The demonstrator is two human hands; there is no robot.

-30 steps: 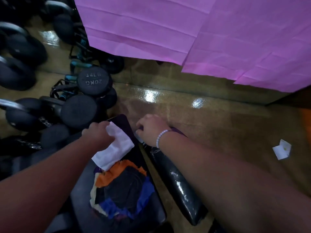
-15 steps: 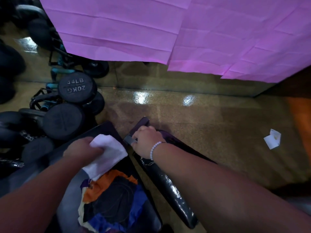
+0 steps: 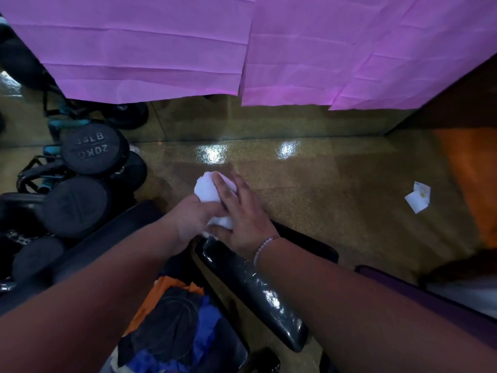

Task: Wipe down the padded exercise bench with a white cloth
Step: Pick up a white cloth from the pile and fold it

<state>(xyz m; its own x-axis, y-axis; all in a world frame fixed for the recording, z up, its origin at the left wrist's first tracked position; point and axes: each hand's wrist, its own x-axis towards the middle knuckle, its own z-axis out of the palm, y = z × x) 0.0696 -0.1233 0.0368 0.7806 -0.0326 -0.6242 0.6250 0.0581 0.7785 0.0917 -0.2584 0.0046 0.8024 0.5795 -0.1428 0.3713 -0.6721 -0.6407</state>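
Both hands bunching white cloth (image 3: 208, 191) just past far end of padded bench (image 3: 250, 289). Left hand (image 3: 191, 219) fingers gripping cloth from below; right hand (image 3: 242, 214) fingers spreading over it. Pad glistening, wiped extent unclear; judging wiping mostly left.

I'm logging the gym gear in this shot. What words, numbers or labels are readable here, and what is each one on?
"20KG": raised on the round end face of the black dumbbell, seen upside down.
"44LB": same face; the first digit is blurred, so only "4LB" is sure.
The small white paper on the floor has a yellowish mark, too small to read.
The bundled clothing on the bench shows no legible print.
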